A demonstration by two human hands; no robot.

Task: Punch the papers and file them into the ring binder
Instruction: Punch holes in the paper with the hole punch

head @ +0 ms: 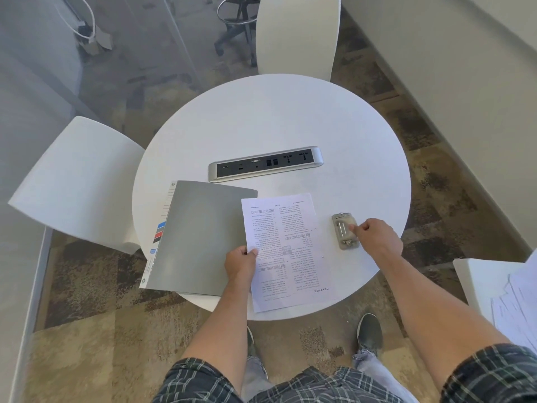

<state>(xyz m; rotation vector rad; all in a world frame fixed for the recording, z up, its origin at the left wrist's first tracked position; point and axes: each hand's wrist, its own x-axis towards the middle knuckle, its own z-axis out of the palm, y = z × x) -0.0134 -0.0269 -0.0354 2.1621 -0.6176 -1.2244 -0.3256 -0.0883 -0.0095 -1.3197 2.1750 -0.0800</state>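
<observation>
left hand (240, 264) gripping paper (286, 251) (printed), right hand (376, 235) on punch (345, 230)

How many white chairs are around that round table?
2 for sure: one white chair at the table's left, another at the far side. A white edge at lower right may be a third, but it is mostly cut off.

Both bare forearms extended forward and down. Left hand (240, 264) curled, thumb on top, pinching paper sheet (286, 251). Right hand (376, 235) loosely fisted, fingertips touching hole punch (345, 231).
</observation>
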